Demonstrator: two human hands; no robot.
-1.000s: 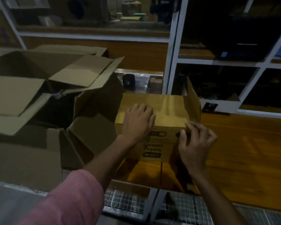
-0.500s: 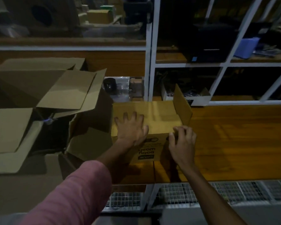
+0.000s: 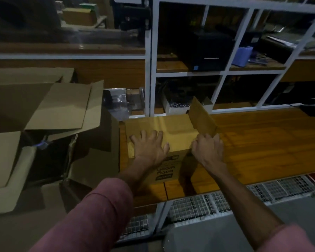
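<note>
The small cardboard box (image 3: 173,135) sits on the wooden worktop (image 3: 262,142), just beside a big opened carton (image 3: 44,115) (flaps splayed). The left hand (image 3: 149,148) lies spread flat on its folded top; the right hand (image 3: 208,150) curls at the right corner, seemingly gripping the upright flap (image 3: 202,117).

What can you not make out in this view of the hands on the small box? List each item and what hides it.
- Head view: contents of the small box, covered by its folded flaps and the left hand.
- Head view: print on its near side, upside down and too dim to read.
- Head view: right hand, fingertips curled out of sight at the box edge.
- Head view: inside of the large carton, too dark.
</note>
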